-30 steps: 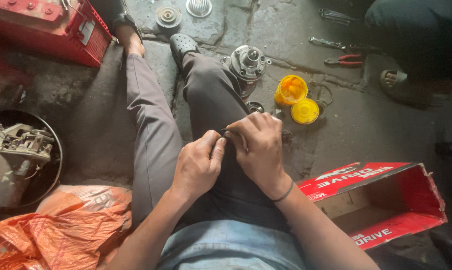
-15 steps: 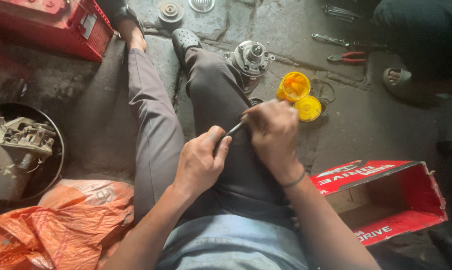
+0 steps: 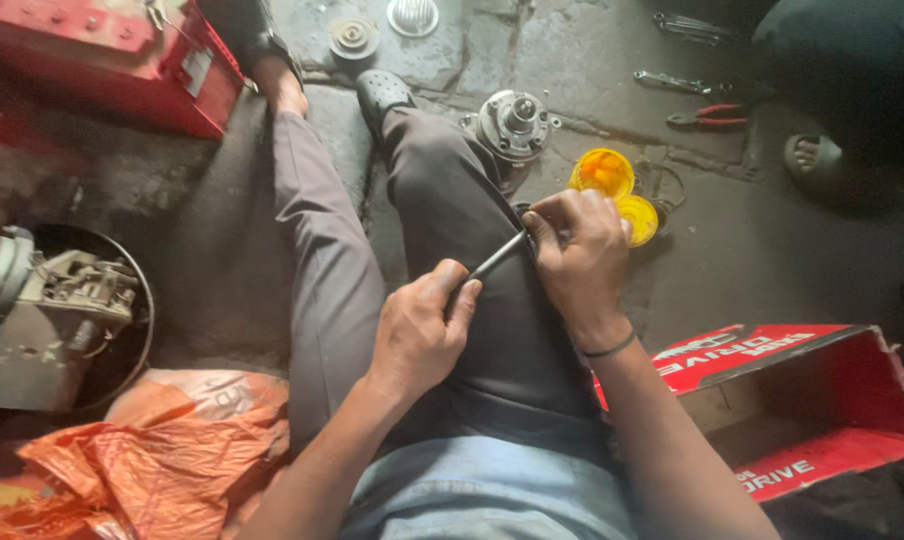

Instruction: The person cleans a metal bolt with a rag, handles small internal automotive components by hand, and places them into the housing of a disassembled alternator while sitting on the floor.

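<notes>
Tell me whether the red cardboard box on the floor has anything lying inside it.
No. The red cardboard box lies open on its side beside the right hand's forearm, and only bare walls show inside.

2 yellow lids, 1 red box, 1 pliers, 1 orange bag

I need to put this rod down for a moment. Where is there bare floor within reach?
Bare concrete lies right of the right leg, between the yellow cups and the red box. Another patch lies left of the left leg, between the red case and the round pan. By the feet it is crowded: the metal housing and discs. Both the left hand and right hand grip the rod.
</notes>
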